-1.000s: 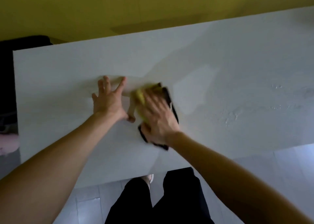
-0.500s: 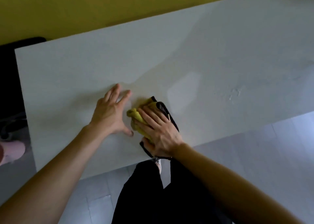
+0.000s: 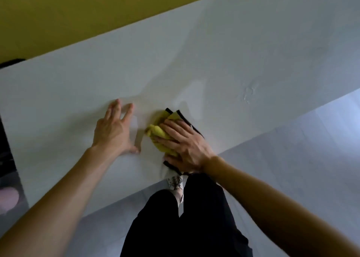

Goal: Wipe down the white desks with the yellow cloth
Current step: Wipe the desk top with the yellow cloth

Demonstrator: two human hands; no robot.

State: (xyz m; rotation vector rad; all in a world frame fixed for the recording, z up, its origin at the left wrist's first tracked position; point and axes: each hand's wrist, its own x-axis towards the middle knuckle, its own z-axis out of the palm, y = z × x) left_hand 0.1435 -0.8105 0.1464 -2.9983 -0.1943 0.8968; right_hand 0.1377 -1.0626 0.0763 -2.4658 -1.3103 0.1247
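A white desk (image 3: 224, 65) stretches across the view, slanting up to the right. The yellow cloth (image 3: 158, 133), bunched and edged in black, lies near the desk's front edge. My right hand (image 3: 185, 145) presses flat on top of it with straight fingers, hiding most of it. My left hand (image 3: 114, 132) rests on the bare desk just left of the cloth, fingers spread and palm down, a small gap between its thumb and the cloth.
Wet smears and droplets (image 3: 248, 93) shine on the desk to the right of the cloth. A yellow wall (image 3: 87, 13) runs behind the desk. My dark trousers (image 3: 185, 223) and a shoe (image 3: 175, 182) stand on the pale floor (image 3: 292, 149). Dark objects (image 3: 5, 159) sit past the desk's left end.
Both hands and the cloth have drawn back toward the desk's front edge. The cloth now sits close to that edge, and the view has shifted so the desk slants more steeply.
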